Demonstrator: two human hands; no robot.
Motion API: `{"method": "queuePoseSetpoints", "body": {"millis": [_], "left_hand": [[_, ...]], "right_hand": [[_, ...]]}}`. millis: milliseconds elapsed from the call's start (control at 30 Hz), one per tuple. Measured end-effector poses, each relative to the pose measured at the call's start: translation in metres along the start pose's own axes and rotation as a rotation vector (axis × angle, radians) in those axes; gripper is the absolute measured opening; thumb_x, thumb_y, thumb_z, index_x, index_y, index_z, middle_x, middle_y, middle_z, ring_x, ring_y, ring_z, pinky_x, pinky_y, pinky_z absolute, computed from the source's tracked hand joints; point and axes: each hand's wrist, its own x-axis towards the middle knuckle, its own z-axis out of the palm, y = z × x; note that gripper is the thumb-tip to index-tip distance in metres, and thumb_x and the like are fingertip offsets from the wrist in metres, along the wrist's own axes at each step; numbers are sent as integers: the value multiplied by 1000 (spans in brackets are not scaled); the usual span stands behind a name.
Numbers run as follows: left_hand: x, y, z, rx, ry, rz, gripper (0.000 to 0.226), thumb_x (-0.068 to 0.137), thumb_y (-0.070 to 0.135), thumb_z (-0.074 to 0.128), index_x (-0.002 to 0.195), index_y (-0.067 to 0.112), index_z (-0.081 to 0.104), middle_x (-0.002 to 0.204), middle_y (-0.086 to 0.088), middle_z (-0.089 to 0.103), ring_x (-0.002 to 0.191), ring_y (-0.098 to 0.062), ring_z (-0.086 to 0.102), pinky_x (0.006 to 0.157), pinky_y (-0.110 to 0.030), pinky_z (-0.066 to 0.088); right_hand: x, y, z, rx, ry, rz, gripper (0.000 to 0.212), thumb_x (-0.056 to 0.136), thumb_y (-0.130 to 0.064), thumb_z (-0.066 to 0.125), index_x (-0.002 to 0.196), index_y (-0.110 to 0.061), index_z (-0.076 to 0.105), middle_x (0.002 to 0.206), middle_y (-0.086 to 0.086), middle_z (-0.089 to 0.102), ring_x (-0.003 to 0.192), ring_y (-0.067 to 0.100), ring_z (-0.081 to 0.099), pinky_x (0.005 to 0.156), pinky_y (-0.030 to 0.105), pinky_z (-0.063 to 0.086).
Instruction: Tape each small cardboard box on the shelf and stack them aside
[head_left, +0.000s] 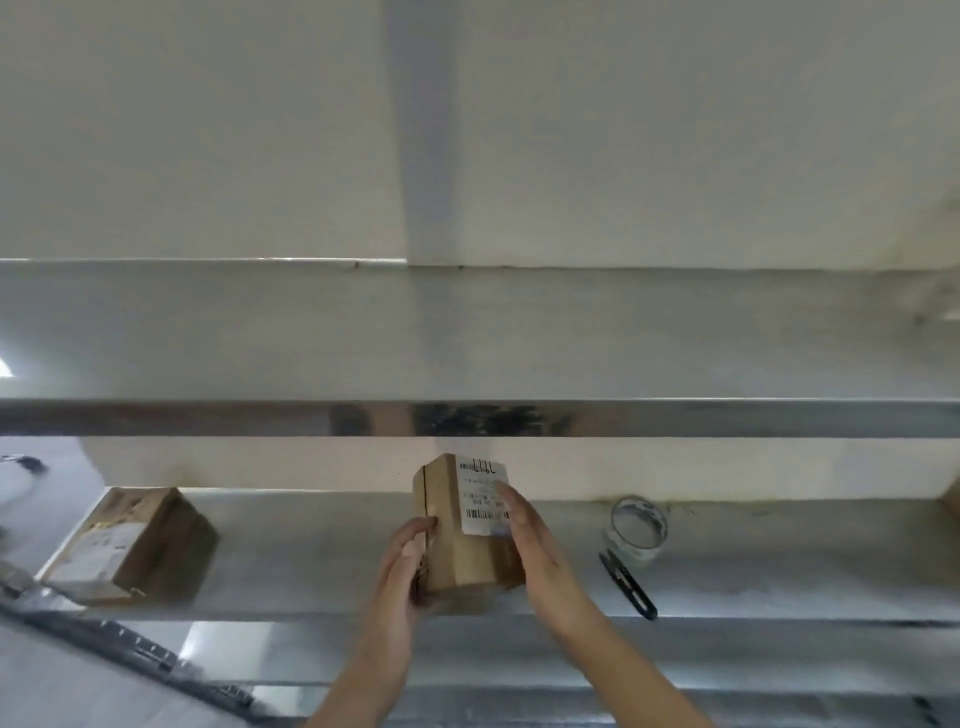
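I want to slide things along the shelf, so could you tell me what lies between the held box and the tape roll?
In the head view, only the right hand and bare shelf lie between the box and tape roll.

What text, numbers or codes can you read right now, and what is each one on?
Held cardboard box, white shipping label: barcode and print lines, too blurred to read.
Left cardboard box, pale label: print too blurred to read.
Tape roll, thread snips: no text visible.

Two cardboard boxes (462, 525) (132, 545), one tape roll (638, 529), one snips (627, 584).
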Motion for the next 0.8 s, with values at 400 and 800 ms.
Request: {"method": "queuePoseSetpoints", "body": {"millis": [400,800], "left_hand": [[-16,2,20,28,26,-37,46,101,42,31,133,21,57,119,-4,73,110,-24,66,87,-40,49],[2,19,-15,254,-163,-88,43,92,68,47,127,48,60,136,18,53,131,-14,51,110,-35,44]], "right_hand": [[-14,11,-4,-267,150,-137,52,88,-78,20,130,-60,45,144,-14,36,140,9,30,118,33,27],[-15,9,30,-157,146,-69,42,106,-40,38,144,-54,28,143,-34,38,131,-9,41,103,7,37]]}}
